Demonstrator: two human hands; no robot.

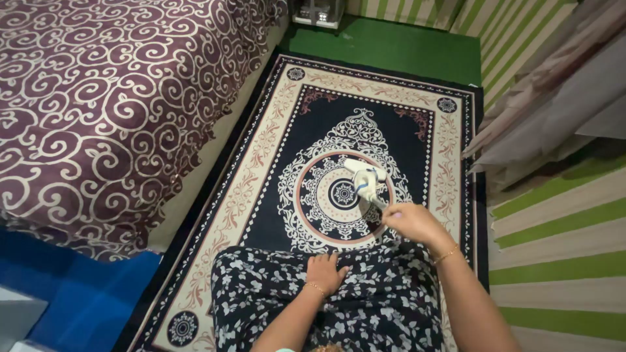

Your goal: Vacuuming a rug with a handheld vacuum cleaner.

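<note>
Now r. hand (pixel 412 221) grips white brush (pixel 366 180) handle; l. hand (pixel 324 272) flat, spread on dress (pixel 378 300).

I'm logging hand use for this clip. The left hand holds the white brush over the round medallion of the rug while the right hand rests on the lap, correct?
The hands are swapped. In the head view the right hand holds the white brush over the round medallion of the rug, while the left hand rests on the lap.
</note>
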